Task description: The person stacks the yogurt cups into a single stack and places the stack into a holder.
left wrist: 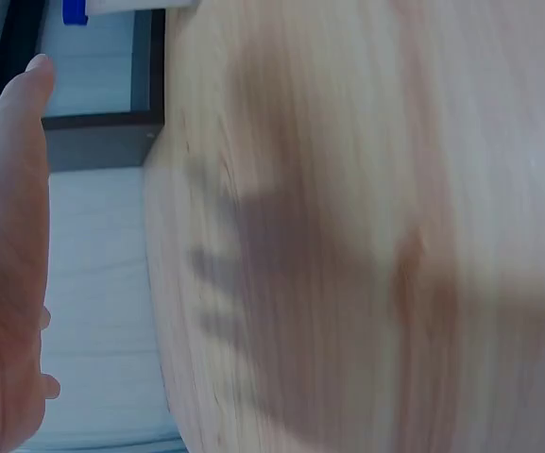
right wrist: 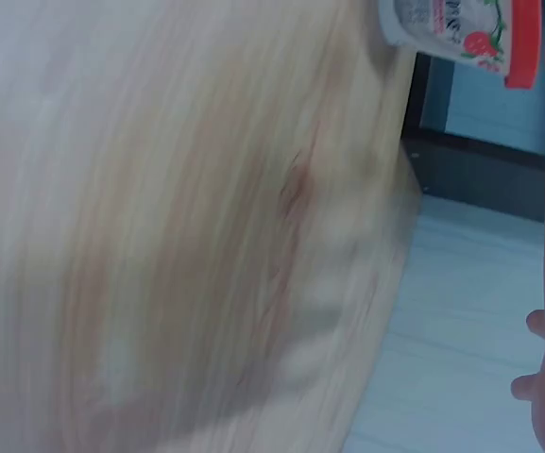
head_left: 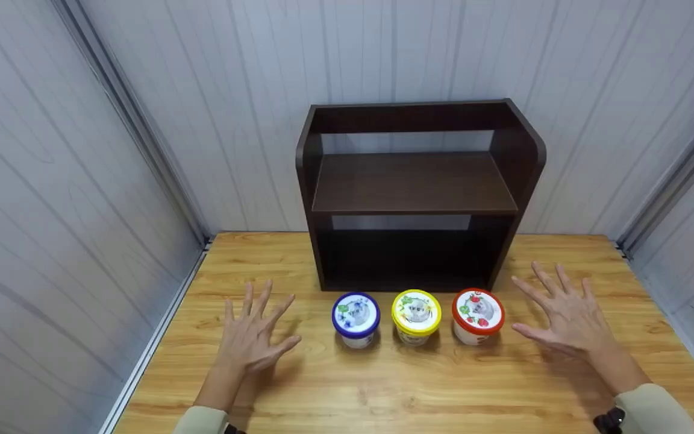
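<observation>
Three small round tubs with printed white lids stand in a row on the table: a blue-rimmed tub [head_left: 356, 316], a yellow-rimmed tub [head_left: 416, 314] and a red-rimmed tub [head_left: 478, 313]. My left hand [head_left: 252, 334] is spread over the table, left of the blue-rimmed tub and apart from it. On the other side, my right hand [head_left: 570, 316] has its fingers fanned out, to the right of the red-rimmed tub. Neither hand holds anything. The right wrist view shows the red-rimmed tub [right wrist: 470, 33] upside at the top edge, near the thumb.
Behind the tubs stands a dark brown two-tier shelf [head_left: 414, 181] with bare boards. The wood-grain table [head_left: 395, 392] meets a pale panelled wall [head_left: 250, 120] at the back. Further panels with metal edges rise at left and right.
</observation>
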A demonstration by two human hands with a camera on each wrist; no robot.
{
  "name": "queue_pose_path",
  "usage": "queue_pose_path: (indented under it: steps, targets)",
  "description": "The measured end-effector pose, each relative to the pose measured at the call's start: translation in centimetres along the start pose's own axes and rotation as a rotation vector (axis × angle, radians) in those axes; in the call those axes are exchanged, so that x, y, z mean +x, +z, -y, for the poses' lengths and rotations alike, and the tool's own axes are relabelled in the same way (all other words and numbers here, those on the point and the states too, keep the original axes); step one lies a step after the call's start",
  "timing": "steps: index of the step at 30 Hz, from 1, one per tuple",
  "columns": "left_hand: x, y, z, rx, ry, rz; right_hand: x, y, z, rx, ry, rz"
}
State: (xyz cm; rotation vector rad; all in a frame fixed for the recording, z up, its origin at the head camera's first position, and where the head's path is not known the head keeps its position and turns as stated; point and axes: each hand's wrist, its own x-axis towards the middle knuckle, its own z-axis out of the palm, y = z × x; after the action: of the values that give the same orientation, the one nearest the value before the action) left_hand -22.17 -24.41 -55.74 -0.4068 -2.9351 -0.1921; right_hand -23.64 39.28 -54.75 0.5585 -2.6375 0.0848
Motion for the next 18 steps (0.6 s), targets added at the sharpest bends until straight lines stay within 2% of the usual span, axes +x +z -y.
queue_pose_path:
  steps: [13,18]
  targets:
    - [2.2,-0.1,-2.8,-0.085,0.027,0.019,2.2,-0.7,2.1,0.073,-0.031,0.001]
    - [2.7,-0.1,-3.8,-0.158,0.037,0.019,2.7,-0.7,3.0,0.101,-0.045,-0.002]
